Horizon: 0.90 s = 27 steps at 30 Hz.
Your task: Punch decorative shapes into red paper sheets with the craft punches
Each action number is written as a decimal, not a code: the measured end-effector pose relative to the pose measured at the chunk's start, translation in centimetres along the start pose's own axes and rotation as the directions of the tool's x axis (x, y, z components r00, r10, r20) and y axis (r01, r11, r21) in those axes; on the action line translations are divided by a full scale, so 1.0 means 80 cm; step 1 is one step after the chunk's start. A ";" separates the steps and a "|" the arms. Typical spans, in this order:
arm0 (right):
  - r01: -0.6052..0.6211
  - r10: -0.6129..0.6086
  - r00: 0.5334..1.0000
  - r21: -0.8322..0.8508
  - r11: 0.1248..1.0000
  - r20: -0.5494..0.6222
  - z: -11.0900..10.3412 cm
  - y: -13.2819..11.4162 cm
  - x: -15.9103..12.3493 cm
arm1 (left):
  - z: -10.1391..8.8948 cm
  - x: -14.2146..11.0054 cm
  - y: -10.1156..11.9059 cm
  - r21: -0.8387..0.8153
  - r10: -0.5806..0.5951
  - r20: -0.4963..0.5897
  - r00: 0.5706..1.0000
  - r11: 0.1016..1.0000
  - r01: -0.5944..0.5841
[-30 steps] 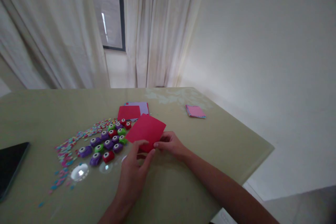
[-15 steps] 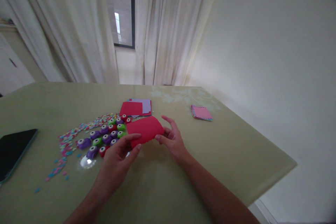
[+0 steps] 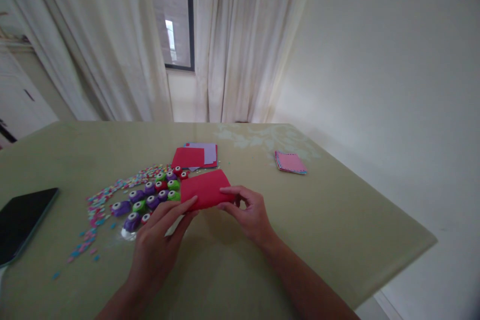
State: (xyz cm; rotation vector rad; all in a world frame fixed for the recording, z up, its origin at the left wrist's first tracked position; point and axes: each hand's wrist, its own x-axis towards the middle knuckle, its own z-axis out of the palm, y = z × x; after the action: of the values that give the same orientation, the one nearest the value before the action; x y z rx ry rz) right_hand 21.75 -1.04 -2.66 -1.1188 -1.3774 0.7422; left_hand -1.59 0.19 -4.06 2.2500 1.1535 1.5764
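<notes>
While the left hand (image 3: 157, 240) pinches the near left edge of the red paper (image 3: 206, 189) between thumb and fingers, the right hand (image 3: 253, 212) pinches the right end, index finger on the upper face and thumb at the near edge. The paper is held over the table (image 3: 318, 240), its broad face tilted toward the camera; whether it is folded cannot be determined.

Near side: tabletop extends between the two forearms and from the right hand to the slanting right table edge, which is well apart from the paper. At far left, the dark flat device (image 3: 26, 220) lies well apart from the left hand.

Left side: the eyed figures (image 3: 120, 208), in purple, green and red, stand grouped close to the left edge of the paper and beside the left hand, which limits room on that side. The confetti pieces (image 3: 99, 200) form a curved band around the outer side of the group.

Beyond the paper: the sheet stack (image 3: 188, 157), red and lavender, lies flat just behind the figures. The pink-topped stack (image 3: 291, 162) lies farther right, short of the right table edge. Past the far table edge hang the curtains (image 3: 247, 35), beside the window (image 3: 174, 20).
</notes>
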 end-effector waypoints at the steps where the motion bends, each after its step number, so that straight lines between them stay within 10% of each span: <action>1: 0.028 -0.028 1.000 -0.025 0.999 0.001 0.000 -0.002 0.000 | -0.001 0.001 0.000 0.003 0.006 -0.003 1.000 1.000 -0.006; 8: 0.148 -0.148 0.989 -0.085 0.985 0.009 -0.001 -0.006 0.001 | -0.003 0.008 0.000 0.002 0.020 -0.048 0.999 1.000 -0.019; 13: 0.065 -0.067 0.998 -0.149 0.987 -0.009 -0.006 -0.009 0.005 | -0.009 0.017 0.002 -0.138 -0.170 0.042 0.985 0.975 0.174; 20: -0.121 0.110 0.979 0.058 0.991 0.175 -0.009 -0.023 0.007 | -0.014 0.027 0.027 -0.426 -0.582 0.353 0.732 0.597 0.680; 27: -0.213 0.206 0.954 0.010 0.977 0.219 -0.005 -0.036 0.002 | -0.017 0.032 0.050 -0.434 -0.639 0.380 0.669 0.515 0.739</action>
State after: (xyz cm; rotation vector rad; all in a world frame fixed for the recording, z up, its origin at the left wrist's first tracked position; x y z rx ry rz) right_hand 21.61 -1.92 0.11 -1.1964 -1.4344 1.0637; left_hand -0.39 -1.20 0.50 1.2416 1.1304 1.1251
